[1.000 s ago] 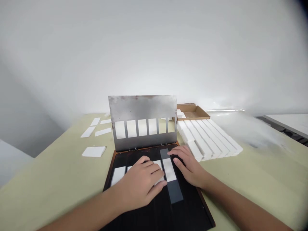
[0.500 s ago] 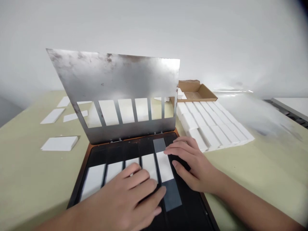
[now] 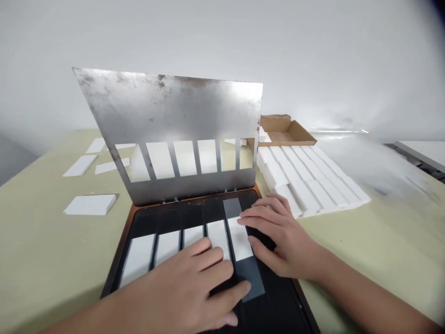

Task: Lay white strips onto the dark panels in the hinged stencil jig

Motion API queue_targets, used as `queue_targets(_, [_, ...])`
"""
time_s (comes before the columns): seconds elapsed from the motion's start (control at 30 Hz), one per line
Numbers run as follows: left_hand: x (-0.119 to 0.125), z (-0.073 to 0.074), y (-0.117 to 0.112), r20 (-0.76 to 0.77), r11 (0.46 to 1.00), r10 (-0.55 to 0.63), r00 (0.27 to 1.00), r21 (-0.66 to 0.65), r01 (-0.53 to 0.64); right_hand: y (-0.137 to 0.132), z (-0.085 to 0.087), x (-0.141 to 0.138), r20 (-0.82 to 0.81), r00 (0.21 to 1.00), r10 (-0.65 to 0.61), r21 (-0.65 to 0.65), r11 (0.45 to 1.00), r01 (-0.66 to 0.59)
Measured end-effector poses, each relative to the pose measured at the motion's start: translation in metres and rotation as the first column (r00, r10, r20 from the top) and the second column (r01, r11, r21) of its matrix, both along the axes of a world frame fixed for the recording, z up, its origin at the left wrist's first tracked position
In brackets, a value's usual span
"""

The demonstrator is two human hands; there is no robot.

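A black tray (image 3: 146, 222) with an orange-brown rim lies in front of me, holding a row of white cards (image 3: 139, 253). On its right side a white card (image 3: 241, 243) lies over a dark grey strip (image 3: 255, 283). My right hand (image 3: 287, 241) rests beside that card, fingers apart, with index fingertip and thumb tip at its right edge. My left hand (image 3: 194, 287) reaches across the cards, partly hiding them; its index finger lies on the grey strip and its other fingers are bent. A hinged metal plate (image 3: 181, 106) with rectangular cutouts stands raised behind the tray.
Stacked white cards (image 3: 313, 181) fill an area right of the tray, with an open cardboard box (image 3: 295, 132) behind them. Left on the table (image 3: 41, 250) sit a white card stack (image 3: 90, 204) and several loose cards. Clear plastic film (image 3: 375, 162) lies at far right.
My left hand has slid slightly right, its index finger now further along the grey strip. The right hand stays by the card. The whole view has shifted slightly.
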State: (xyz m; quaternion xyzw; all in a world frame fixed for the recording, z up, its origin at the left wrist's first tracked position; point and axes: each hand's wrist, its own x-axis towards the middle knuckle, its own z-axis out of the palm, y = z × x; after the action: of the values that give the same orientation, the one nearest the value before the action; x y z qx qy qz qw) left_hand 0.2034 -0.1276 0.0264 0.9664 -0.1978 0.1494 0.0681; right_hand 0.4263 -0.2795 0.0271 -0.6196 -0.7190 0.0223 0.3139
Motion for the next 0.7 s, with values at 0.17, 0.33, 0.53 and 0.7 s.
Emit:
queue_targets(0.17, [-0.0007,0.0006,0.0002,0.004,1.000,-0.007,1.000,-0.003,0.007,-0.0005,0.0006,0.0011,-0.012,1.000,0.004,0.062,0.998,-0.003])
queue_targets(0.33, [-0.0011,0.0010,0.0001,0.008,1.000,-0.010,1.000,-0.004,0.010,-0.0004,-0.0020,0.0008,0.005,1.000,0.011,0.055,0.998,-0.011])
queue_targets(0.53, [-0.0021,-0.0027,0.0008,0.013,1.000,-0.010,1.000,-0.003,0.010,0.0007,-0.0011,-0.0016,-0.002,0.999,0.035,-0.042,0.999,-0.035])
queue_targets(0.7, [-0.0025,-0.0014,0.0007,0.008,1.000,-0.011,1.000,0.002,0.011,0.0014,-0.0021,-0.0009,-0.029,0.999,0.038,-0.090,0.995,-0.041])
